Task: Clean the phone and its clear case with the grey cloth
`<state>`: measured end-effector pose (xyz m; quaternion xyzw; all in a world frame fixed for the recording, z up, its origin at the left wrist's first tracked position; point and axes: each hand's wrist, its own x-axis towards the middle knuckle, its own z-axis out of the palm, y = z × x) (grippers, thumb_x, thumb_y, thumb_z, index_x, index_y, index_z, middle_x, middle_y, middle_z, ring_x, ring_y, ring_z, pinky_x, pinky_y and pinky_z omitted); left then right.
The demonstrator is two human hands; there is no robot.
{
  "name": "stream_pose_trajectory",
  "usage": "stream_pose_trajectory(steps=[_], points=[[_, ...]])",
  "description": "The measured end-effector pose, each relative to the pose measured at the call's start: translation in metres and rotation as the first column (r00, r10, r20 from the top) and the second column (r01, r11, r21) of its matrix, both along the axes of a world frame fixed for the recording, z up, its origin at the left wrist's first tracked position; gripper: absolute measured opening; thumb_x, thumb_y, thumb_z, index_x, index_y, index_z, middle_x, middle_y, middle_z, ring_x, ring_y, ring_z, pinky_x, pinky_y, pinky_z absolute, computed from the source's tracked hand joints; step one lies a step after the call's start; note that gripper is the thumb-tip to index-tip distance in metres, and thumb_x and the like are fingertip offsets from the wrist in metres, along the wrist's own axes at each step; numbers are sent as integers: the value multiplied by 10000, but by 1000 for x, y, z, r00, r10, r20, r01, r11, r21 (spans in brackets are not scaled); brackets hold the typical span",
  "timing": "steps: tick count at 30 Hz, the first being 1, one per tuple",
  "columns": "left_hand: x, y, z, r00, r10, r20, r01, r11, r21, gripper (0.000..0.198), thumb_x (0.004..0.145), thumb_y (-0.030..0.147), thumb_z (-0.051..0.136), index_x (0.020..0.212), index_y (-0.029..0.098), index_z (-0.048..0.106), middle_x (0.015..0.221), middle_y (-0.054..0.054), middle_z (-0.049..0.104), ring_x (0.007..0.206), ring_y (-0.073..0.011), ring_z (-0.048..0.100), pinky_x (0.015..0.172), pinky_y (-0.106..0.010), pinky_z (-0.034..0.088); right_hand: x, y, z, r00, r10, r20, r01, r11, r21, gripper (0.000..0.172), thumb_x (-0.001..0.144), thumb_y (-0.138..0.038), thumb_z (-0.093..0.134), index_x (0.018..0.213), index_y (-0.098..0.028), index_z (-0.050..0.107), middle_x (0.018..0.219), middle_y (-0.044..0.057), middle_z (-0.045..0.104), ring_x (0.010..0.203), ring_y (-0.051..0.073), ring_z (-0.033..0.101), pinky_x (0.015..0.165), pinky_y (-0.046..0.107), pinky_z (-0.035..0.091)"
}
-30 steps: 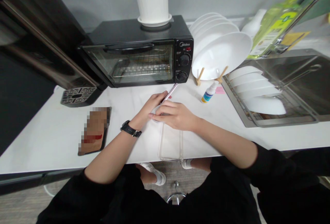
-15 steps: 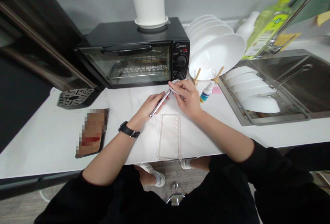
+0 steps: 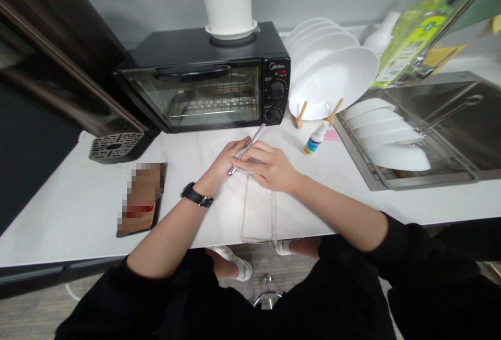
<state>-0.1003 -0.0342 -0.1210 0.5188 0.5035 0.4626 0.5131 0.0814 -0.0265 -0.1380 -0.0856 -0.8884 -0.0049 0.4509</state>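
Observation:
My left hand [image 3: 224, 161] grips a thin, pale pinkish smartphone [image 3: 257, 133] that is tilted so mostly its slim edge shows. Against the phone's face, my right hand [image 3: 276, 169] presses a white wipe [image 3: 250, 166], pinched in closed fingers; much of the wipe is hidden. Just below the hands a clear phone case [image 3: 258, 217] lies on the white counter [image 3: 188, 155], its upper part covered by my right hand. To the right stands a small white spray bottle [image 3: 313, 140] with a blue and yellow label.
Behind the hands sits a black toaster oven [image 3: 203, 82]. White plates [image 3: 332, 82] stand in a rack beside it, and white bowls [image 3: 395, 136] by the sink [image 3: 462, 121]. A dark-edged flat thing, partly pixelated [image 3: 143, 204], lies left. A pink note [image 3: 331, 135] is near the bottle.
My right hand has moved left and down with the wipe, from the phone's upper end to its lower part, now covering the top of the clear case. My left hand keeps its hold.

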Motion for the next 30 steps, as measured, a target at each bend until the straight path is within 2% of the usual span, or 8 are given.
stream_pose_trajectory(steps=[2,5,8,12,17,20,24,30], points=[[0,-1,6,996,-26,-82,29,999,34,119,859,309,822,910,202,806,941,-43,806,942,-175,726,848,-239,585,-4,-6,-1,997,23,80,-25,999,28,337,1116,-165,544,1408,-221,702,1067,46,779,1037,206,648,895,373,615],[2,-3,15,974,-79,-211,84,996,15,248,984,375,679,943,178,824,916,-46,802,943,-192,729,909,-271,594,-7,-11,-2,988,50,147,-58,997,54,319,1123,-163,537,1384,-220,711,1084,34,793,1046,188,658,897,352,613],[1,-2,15,975,-83,-207,88,996,12,295,1014,389,637,925,171,813,911,-56,792,923,-191,722,875,-274,595,-7,-10,-2,991,69,114,-75,996,45,314,1110,-149,554,1368,-216,720,1087,33,794,1060,191,655,925,350,616],[-3,0,-1,997,-38,-74,42,998,46,169,918,359,779,875,195,774,888,-46,765,892,-172,722,777,-238,572,-1,-1,-1,999,35,40,-35,999,-6,376,1095,-136,540,1419,-239,701,1067,52,762,1055,215,638,930,395,618],[2,2,-6,996,-57,72,65,992,-106,422,1002,452,697,690,174,635,575,35,523,415,-58,402,401,-212,276,14,16,0,981,-168,-93,153,977,-148,452,1084,-160,546,1468,-347,695,1063,54,713,985,232,616,826,419,577],[7,1,0,994,-55,93,71,983,-172,443,1033,472,695,726,154,663,582,40,520,379,-37,379,373,-210,231,20,23,0,934,-317,-163,283,938,-198,465,1076,-147,539,1466,-336,708,1064,60,708,964,237,602,833,432,553],[9,0,5,993,-30,113,53,977,-207,330,1054,418,695,903,131,761,606,53,522,379,-27,387,374,-194,231,24,27,0,907,-392,-155,351,905,-239,479,1063,-145,550,1472,-339,706,1075,57,703,986,245,602,872,445,548],[10,1,3,993,-26,113,50,976,-212,416,1046,426,679,735,149,665,567,40,527,367,-36,389,366,-201,232,20,23,-2,940,-316,-129,282,932,-229,475,1067,-148,546,1491,-312,686,1086,63,695,985,244,598,862,437,553]])
